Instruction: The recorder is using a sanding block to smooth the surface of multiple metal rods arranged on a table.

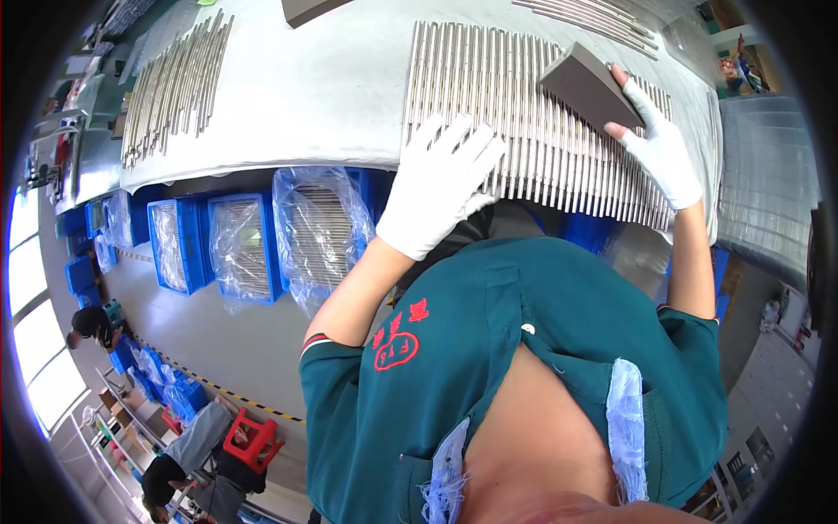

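A wide row of thin metal rods (476, 83) lies side by side on the pale-covered table, their near ends reaching its front edge. My left hand (449, 170), in a white glove, rests flat with fingers stretched over the left near part of the row. In my right hand (659, 153) is a dark grey-brown rectangular block (594, 86), gripped at its right end between thumb and fingers. That glove leaves the thumb tip and a fingertip bare. The block lies slanted over the right part of the rods; whether it presses on them I cannot tell.
More rods (183, 83) lie at the table's left, and others (594, 22) at its far right. Another dark block (310, 10) sits at the far edge. Below stand blue crates (284, 231) of plastic-wrapped rods. A red stool (253, 438) and people are at lower left.
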Demonstrator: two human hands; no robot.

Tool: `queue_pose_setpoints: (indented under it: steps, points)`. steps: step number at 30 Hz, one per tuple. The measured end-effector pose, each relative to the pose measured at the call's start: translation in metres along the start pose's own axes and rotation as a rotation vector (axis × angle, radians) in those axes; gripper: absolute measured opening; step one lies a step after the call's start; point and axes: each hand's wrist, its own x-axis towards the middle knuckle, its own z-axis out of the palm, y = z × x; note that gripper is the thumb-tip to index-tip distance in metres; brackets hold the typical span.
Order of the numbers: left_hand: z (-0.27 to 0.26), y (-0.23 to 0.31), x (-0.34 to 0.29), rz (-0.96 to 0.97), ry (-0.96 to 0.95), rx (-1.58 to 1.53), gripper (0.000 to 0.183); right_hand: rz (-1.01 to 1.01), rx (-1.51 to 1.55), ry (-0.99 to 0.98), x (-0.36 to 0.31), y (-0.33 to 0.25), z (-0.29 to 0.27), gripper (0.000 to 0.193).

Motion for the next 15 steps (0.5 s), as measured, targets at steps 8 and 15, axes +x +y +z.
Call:
queue_pose_setpoints:
  steps: [8, 15]
  points:
    - [0.014, -0.004, 0.001, 0.088, 0.167, 0.091, 0.036, 0.061, 0.038, -0.035, 0.004, -0.006, 0.009, 0.065]
    - [0.014, -0.006, -0.006, 0.139, 0.152, 0.016, 0.033, -0.056, 0.027, -0.032, 0.008, -0.002, 0.011, 0.059]
